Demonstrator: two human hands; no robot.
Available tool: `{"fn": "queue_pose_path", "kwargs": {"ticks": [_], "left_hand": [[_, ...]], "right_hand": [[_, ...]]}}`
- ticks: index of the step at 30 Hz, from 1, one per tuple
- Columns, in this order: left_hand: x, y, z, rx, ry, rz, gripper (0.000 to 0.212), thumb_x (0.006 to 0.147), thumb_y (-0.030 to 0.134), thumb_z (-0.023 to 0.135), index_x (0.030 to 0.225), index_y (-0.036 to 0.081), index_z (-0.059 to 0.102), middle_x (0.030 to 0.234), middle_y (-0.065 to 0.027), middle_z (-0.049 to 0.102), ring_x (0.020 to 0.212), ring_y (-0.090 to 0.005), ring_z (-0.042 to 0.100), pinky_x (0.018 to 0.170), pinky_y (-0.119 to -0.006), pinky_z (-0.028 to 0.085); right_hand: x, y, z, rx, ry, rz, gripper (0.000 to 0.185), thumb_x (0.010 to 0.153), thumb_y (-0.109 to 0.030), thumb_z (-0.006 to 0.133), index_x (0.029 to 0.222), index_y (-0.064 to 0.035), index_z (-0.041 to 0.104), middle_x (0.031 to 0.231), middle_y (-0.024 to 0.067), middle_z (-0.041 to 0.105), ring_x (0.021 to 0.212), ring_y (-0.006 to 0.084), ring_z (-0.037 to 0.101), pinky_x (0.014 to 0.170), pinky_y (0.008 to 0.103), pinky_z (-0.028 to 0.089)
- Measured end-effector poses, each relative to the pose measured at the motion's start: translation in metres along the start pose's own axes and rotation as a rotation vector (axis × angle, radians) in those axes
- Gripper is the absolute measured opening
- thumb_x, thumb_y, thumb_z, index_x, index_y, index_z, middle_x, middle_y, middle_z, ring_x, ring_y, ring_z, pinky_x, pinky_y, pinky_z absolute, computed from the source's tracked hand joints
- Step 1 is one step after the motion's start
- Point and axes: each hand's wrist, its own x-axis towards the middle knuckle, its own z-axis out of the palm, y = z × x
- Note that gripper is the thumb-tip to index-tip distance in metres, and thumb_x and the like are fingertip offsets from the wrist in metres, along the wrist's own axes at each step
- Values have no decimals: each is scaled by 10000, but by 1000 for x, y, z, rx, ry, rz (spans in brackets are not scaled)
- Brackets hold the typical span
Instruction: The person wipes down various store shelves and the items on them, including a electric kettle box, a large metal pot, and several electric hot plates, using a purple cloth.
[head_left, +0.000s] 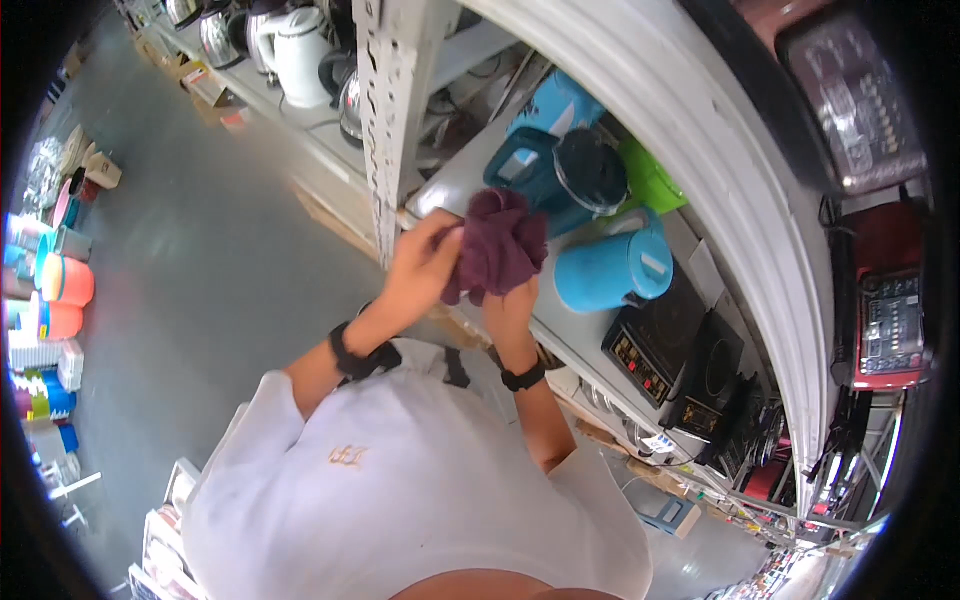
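Observation:
A bunched dark purple cloth (501, 247) is held up between my two hands in front of the shelf. My left hand (426, 259) grips its left side, the fingertips partly covered by the folds. From below, my right hand (513, 304) holds the lower right part, and the cloth hides most of its fingers. Just beyond the cloth stands a dark teal electric kettle (555, 184) with a black lid. A light blue kettle (611, 266) is right of my right hand. Farther back are another blue kettle (555, 105) and a bright green one (649, 176), both partly hidden.
A perforated metal shelf post (390, 112) rises beside my left hand. Black induction cookers (652, 337) sit to the right on the same shelf (559, 330). The upper shelf edge (720, 150) overhangs the kettles. A white kettle (296, 60) stands among metal ones beyond the post.

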Motion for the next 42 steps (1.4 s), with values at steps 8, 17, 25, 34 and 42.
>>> {"fn": "queue_pose_path", "kwargs": {"ticks": [8,17,25,34,42], "left_hand": [[77,47,-112,424,522,716,264,927,84,567,1173,-7,529,1240,-147,562,1089,-216,549,954,-334,418],[181,-32,-98,390,132,615,308,926,106,571,1209,-2,514,1259,-157,549,1117,-232,537,962,-345,417],[168,-60,-102,365,69,576,346,926,125,574,1241,2,501,1276,-166,538,1141,-247,526,969,-356,415],[125,-80,-118,369,57,528,390,925,147,579,1277,7,486,1295,-177,525,1169,-263,514,976,-367,414],[182,-50,-96,330,21,592,430,924,166,582,1310,11,472,1312,-186,514,1194,-277,503,983,-378,412]], "right_hand": [[113,5,68,359,154,152,594,871,-207,626,1352,44,383,1326,225,478,1204,378,468,1042,431,338],[145,-35,127,477,314,128,363,945,-151,543,1266,15,502,1256,140,554,1136,242,526,995,335,389],[139,-12,146,37,422,-59,365,972,-116,479,1321,-10,460,1354,139,486,1212,266,468,1043,367,361],[67,43,185,432,120,266,402,939,-136,534,1324,-33,487,1333,143,521,1208,296,490,1053,373,358],[174,17,104,360,324,162,413,928,-138,550,1322,-33,489,1333,149,520,1212,300,488,1053,378,360]]}}
